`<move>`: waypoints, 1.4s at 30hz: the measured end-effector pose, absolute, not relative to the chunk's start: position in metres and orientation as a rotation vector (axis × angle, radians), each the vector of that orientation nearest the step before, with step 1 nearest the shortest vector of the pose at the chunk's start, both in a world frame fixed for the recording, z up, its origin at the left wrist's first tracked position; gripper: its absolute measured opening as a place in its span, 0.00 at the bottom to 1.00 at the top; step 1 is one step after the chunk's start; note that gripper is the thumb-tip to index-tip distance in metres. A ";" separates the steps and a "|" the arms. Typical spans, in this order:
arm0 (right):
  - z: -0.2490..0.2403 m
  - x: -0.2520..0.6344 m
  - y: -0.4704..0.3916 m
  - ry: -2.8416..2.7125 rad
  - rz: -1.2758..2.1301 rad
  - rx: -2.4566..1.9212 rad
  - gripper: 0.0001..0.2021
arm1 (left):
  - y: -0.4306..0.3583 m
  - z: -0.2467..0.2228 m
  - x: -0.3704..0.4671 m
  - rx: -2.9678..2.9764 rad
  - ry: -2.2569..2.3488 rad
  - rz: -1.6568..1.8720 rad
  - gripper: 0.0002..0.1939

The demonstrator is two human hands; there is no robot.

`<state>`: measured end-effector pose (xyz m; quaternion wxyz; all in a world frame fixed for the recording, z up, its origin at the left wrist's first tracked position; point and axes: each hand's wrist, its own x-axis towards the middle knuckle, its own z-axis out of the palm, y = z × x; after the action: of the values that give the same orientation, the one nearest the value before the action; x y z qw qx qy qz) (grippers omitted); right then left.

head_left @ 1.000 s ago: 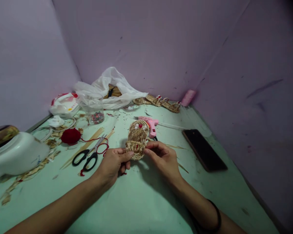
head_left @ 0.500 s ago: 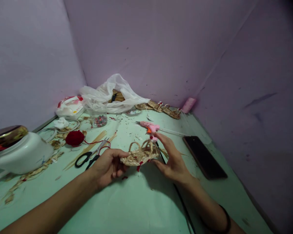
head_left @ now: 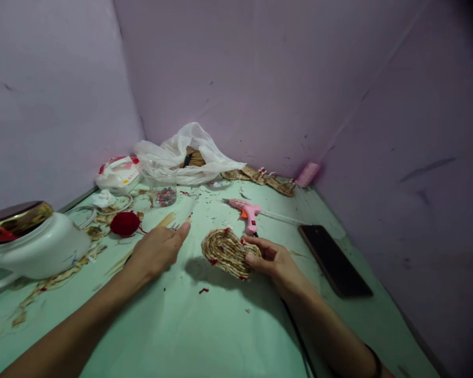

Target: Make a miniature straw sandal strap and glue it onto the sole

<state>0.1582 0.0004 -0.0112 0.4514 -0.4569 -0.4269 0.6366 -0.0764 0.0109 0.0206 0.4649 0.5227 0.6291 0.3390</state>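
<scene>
My right hand (head_left: 270, 260) pinches the right end of a small braided straw piece (head_left: 225, 252), thumb on its face. The piece is tilted so its coiled, oval flat side shows, with red yarn bits along the rim. Above the table to the left, my left hand (head_left: 157, 249) reaches over the scissors, its index finger stretched out and its other fingers partly hidden. Only the blade tips of the scissors (head_left: 174, 227) show past the hand; the black handles are almost wholly covered. A ball of red yarn (head_left: 125, 224) lies just beyond the left hand.
A pink glue gun (head_left: 246, 210) lies beyond the straw piece, its black cord running toward me. At right is a phone (head_left: 335, 261). A white pot (head_left: 43, 249) stands at left. Farther back are a cup of beads (head_left: 165, 194), a plastic bag (head_left: 197, 144) and woven straw pieces (head_left: 268, 178).
My left hand has let go of the straw piece and moved left over the scissors. My right hand has turned the piece, so its looped side no longer shows.
</scene>
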 end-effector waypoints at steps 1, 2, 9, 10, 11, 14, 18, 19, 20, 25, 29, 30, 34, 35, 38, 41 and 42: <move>-0.012 0.159 0.000 -1.063 1.605 -1.146 0.21 | 0.012 0.024 -0.077 1.311 1.530 0.876 0.24; -0.012 0.159 0.000 -1.077 1.644 -1.162 0.22 | 0.012 0.026 -0.077 1.338 1.490 0.881 0.21; -0.009 0.158 -0.003 -1.066 1.607 -1.206 0.26 | 0.006 0.022 -0.065 1.216 1.206 0.705 0.10; -0.007 0.159 -0.001 -1.034 1.588 -1.196 0.26 | 0.006 0.019 -0.064 1.159 1.207 0.739 0.10; -0.005 0.160 0.000 -0.986 1.564 -1.173 0.26 | 0.006 0.017 -0.063 1.093 1.202 0.776 0.10; -0.001 0.163 0.004 -0.780 1.488 -1.082 0.18 | 0.008 0.011 -0.060 0.860 1.130 0.893 0.09; -0.003 0.158 -0.001 -0.691 1.564 -1.043 0.10 | 0.005 0.007 -0.051 0.591 0.968 0.959 0.06; -0.004 0.156 -0.004 -0.729 1.614 -1.038 0.10 | 0.003 0.005 -0.048 0.543 0.935 0.948 0.05; -0.006 0.153 -0.006 -0.762 1.642 -1.036 0.10 | 0.002 0.004 -0.046 0.498 0.911 0.933 0.04; -0.013 0.148 -0.005 -0.560 1.396 -1.075 0.11 | 0.000 -0.001 -0.040 0.336 0.863 0.903 0.03; -0.012 0.148 -0.006 -0.630 1.474 -1.059 0.12 | 0.002 -0.001 -0.040 0.328 0.849 0.903 0.04; -0.011 0.146 -0.008 -0.696 1.507 -1.044 0.11 | 0.002 -0.001 -0.040 0.334 0.852 0.902 0.04; -0.007 0.139 -0.017 -0.873 1.574 -1.018 0.14 | 0.000 -0.006 -0.035 0.395 0.891 0.866 0.01; -0.007 0.137 -0.018 -0.886 1.593 -1.037 0.15 | -0.002 -0.008 -0.033 0.427 0.902 0.856 0.01; -0.010 0.136 -0.019 -0.862 1.613 -1.129 0.16 | -0.005 -0.011 -0.028 0.647 0.961 0.767 0.06; -0.011 0.137 -0.016 -0.784 1.527 -1.228 0.15 | -0.004 0.000 -0.036 1.076 1.150 0.608 0.09; -0.011 0.138 -0.015 -0.758 1.491 -1.250 0.15 | -0.002 0.007 -0.043 1.243 1.251 0.593 0.09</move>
<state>0.1381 -0.0151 -0.0107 0.5027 -0.5175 -0.3138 0.6172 -0.0429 -0.0022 0.0066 0.5976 0.5358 0.5391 0.2554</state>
